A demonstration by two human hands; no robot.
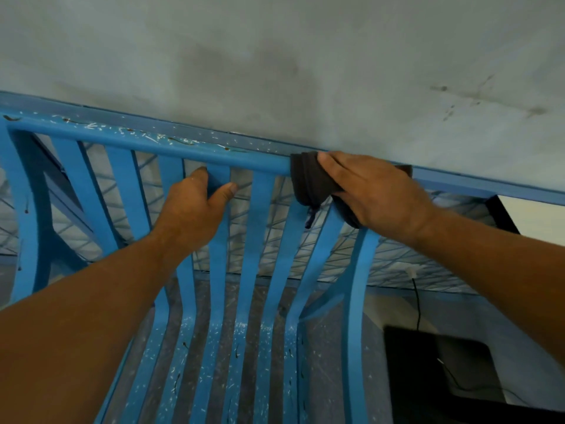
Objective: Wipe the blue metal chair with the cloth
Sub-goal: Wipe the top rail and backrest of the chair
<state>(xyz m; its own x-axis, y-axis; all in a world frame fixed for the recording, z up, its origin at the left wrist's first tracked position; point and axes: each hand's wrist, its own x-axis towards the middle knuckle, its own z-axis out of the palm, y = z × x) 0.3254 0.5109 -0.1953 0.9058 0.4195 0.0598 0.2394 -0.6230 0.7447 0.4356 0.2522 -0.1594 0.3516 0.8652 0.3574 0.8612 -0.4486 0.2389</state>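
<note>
Your left hand (pixel 195 209) is wrapped around one slat (pixel 219 255) of the blue metal chair (pixel 253 240). Your thumb is on one side of the slat and your fingers are on the other. The top rail (pixel 153 142) runs just above this grip.

Your right hand (pixel 376 194) holds a dark brown cloth (pixel 308 182) down on the top rail, near the rail's right end. Your fingers bend over the cloth and the rail. The cloth is bunched up, and some of it sticks out to the left of your hand. A little bit hangs down just under it. Two slats stand between your two hands.

The rail to the left of the cloth has white specks and dark spots on it. A grey wall (pixel 305 56) is right behind the rail. Far below your right hand sits a black box (pixel 428 377), and a thin black cable (pixel 417 301) runs down to it.
</note>
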